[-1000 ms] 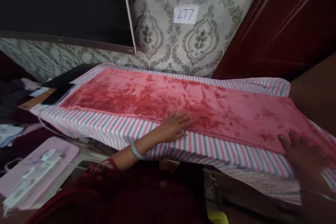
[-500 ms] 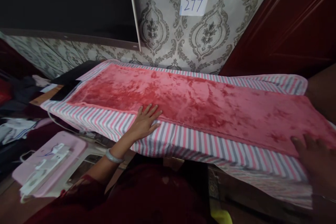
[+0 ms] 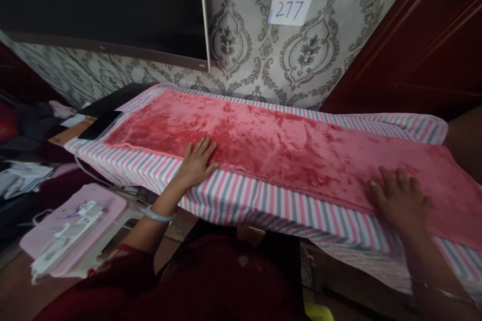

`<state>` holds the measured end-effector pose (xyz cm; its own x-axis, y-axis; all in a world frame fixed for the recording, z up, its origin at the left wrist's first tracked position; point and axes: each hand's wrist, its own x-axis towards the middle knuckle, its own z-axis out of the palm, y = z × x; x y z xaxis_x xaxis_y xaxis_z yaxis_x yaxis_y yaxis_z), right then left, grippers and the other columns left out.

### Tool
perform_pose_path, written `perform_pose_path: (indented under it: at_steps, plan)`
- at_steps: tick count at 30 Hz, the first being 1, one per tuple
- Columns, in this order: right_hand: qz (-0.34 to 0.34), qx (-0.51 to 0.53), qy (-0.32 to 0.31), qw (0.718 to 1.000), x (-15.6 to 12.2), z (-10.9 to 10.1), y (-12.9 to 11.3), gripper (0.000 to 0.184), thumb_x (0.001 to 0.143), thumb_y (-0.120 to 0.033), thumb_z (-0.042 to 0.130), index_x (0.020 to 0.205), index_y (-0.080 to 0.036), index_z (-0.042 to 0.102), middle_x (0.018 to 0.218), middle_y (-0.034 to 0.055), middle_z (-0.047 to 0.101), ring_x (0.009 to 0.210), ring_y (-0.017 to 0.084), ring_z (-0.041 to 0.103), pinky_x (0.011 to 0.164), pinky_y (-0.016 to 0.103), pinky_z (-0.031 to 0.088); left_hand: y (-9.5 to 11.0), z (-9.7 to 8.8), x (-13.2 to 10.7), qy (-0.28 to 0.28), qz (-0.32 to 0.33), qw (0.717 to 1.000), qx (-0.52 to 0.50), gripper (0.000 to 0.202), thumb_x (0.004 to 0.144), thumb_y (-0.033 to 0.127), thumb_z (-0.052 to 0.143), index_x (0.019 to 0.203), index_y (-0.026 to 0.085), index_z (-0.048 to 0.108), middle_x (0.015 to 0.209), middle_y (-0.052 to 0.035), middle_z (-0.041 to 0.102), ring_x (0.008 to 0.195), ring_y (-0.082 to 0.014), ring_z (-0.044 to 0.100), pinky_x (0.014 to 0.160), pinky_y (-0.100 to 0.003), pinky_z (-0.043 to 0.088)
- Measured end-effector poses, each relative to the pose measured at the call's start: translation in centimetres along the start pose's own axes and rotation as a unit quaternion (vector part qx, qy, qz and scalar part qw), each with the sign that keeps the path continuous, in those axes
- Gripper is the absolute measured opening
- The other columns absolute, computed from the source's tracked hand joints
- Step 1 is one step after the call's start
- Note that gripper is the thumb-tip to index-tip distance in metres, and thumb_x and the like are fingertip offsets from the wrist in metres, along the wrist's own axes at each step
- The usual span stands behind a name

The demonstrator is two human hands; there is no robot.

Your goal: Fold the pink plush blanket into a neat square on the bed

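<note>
A long pink plush cloth (image 3: 263,145) lies flat over a striped pink, grey and white cloth (image 3: 241,193) that covers a narrow table. My left hand (image 3: 196,163), with a bracelet at the wrist, rests palm down on the plush cloth's near edge, its fingers spread. Farther right, my right hand (image 3: 402,200) lies over the same plush cloth with its fingers apart, and it holds nothing. The plush cloth's right end runs out of the picture.
A dark phone-like slab (image 3: 100,125) lies at the table's left end. Below left, a white power strip (image 3: 68,238) rests on a pink stool (image 3: 109,200). A large screen (image 3: 105,10) and a paper marked 277 (image 3: 289,9) are at the wall. Clothes (image 3: 24,178) lie at left.
My right hand has moved left from the right edge of the view onto the plush cloth. My left hand remains at the near edge, and the view has shifted slightly.
</note>
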<state>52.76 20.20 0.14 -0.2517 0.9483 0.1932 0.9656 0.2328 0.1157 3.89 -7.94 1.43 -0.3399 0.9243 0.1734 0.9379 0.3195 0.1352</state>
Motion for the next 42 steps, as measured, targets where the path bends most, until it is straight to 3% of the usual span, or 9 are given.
perform_pose_path:
  at_steps: [5, 15, 18, 21, 26, 29, 34, 38, 42]
  plan:
    - [0.031, 0.059, -0.065, 0.996, -0.7, 0.8, -2.1, 0.072, 0.1, -0.052, 0.015, 0.163, -0.024, 0.034, 0.169, 0.0142, 0.029, 0.152, 0.038, 0.03, 0.116, 0.064, 0.03, -0.6, 1.2, -0.5, -0.026, 0.012, 1.0, 0.008, 0.066, 0.102, 0.054, 0.043, 0.16, 0.022, 0.038, 0.17, -0.0132, 0.028, 0.159, -0.0326, 0.021, 0.126, -0.062, 0.016]
    - [0.047, 0.096, -0.058, 0.993, -0.8, -0.1, -2.7, 0.069, 0.102, -0.052, 0.021, 0.16, -0.02, 0.04, 0.167, 0.0181, 0.031, 0.153, 0.042, 0.026, 0.116, 0.068, 0.028, 0.2, 0.6, -1.0, 0.0, 0.026, 1.0, -0.002, 0.064, 0.101, 0.047, 0.046, 0.159, 0.021, 0.04, 0.169, -0.0136, 0.031, 0.158, -0.0343, 0.023, 0.125, -0.066, 0.014]
    - [-0.029, 0.137, 0.021, 0.99, -1.0, -0.6, -6.2, 0.065, 0.102, -0.05, 0.026, 0.157, -0.019, 0.045, 0.164, 0.0203, 0.037, 0.152, 0.043, 0.029, 0.114, 0.07, 0.032, 1.5, 0.5, -0.6, 0.006, 0.069, 0.997, -0.016, 0.064, 0.101, 0.046, 0.047, 0.159, 0.02, 0.04, 0.168, -0.0145, 0.032, 0.157, -0.0327, 0.026, 0.127, -0.064, 0.013]
    - [-0.187, 0.183, 0.084, 0.962, -1.8, -1.5, -12.1, 0.059, 0.103, -0.047, 0.032, 0.156, -0.024, 0.046, 0.164, 0.0155, 0.039, 0.153, 0.039, 0.03, 0.114, 0.066, 0.035, 3.2, 0.6, 0.5, 0.01, 0.113, 0.993, -0.034, 0.067, 0.101, 0.047, 0.048, 0.161, 0.02, 0.036, 0.17, -0.0142, 0.027, 0.158, -0.0315, 0.023, 0.127, -0.061, 0.014]
    - [-0.359, 0.155, 0.027, 0.92, -4.1, -2.4, -19.7, 0.058, 0.103, -0.05, 0.043, 0.159, -0.034, 0.041, 0.171, 0.0066, 0.025, 0.157, 0.036, 0.02, 0.119, 0.065, 0.028, 5.4, 1.4, 1.4, -0.018, 0.175, 0.984, -0.039, 0.065, 0.1, 0.053, 0.051, 0.159, 0.03, 0.041, 0.17, -0.0093, 0.029, 0.158, -0.0347, 0.02, 0.125, -0.065, 0.014]
    - [-0.385, 0.139, -0.019, 0.912, -5.0, -2.0, -20.4, 0.058, 0.103, -0.052, 0.045, 0.159, -0.037, 0.04, 0.171, 0.0037, 0.026, 0.158, 0.033, 0.019, 0.12, 0.065, 0.025, 5.6, 2.1, 1.0, -0.051, 0.188, 0.98, -0.033, 0.063, 0.099, 0.055, 0.052, 0.158, 0.033, 0.042, 0.168, -0.0077, 0.034, 0.157, -0.0364, 0.023, 0.124, -0.068, 0.014]
    - [-0.368, 0.151, -0.036, 0.917, -5.0, -2.7, -20.3, 0.054, 0.105, -0.051, 0.042, 0.156, -0.036, 0.046, 0.169, 0.0052, 0.032, 0.157, 0.033, 0.022, 0.12, 0.066, 0.026, 5.4, 2.4, 0.7, -0.038, 0.188, 0.981, -0.036, 0.062, 0.1, 0.054, 0.052, 0.158, 0.033, 0.042, 0.168, -0.008, 0.036, 0.157, -0.0365, 0.024, 0.124, -0.067, 0.015]
    - [-0.379, 0.175, -0.001, 0.909, -5.1, -4.3, -22.9, 0.056, 0.106, -0.049, 0.039, 0.159, -0.032, 0.043, 0.169, 0.0076, 0.032, 0.158, 0.032, 0.021, 0.123, 0.063, 0.02, 5.7, 2.2, 0.7, -0.038, 0.183, 0.982, -0.043, 0.065, 0.099, 0.054, 0.055, 0.158, 0.031, 0.042, 0.168, -0.0089, 0.033, 0.157, -0.0378, 0.023, 0.124, -0.069, 0.014]
    - [-0.394, 0.168, -0.018, 0.903, -6.0, -3.9, -25.7, 0.063, 0.104, -0.053, 0.04, 0.163, -0.03, 0.034, 0.17, 0.0071, 0.027, 0.158, 0.031, 0.019, 0.123, 0.063, 0.019, 6.0, 2.2, 0.3, -0.041, 0.18, 0.981, -0.054, 0.068, 0.097, 0.056, 0.057, 0.158, 0.029, 0.042, 0.168, -0.0102, 0.034, 0.157, -0.0381, 0.023, 0.124, -0.069, 0.014]
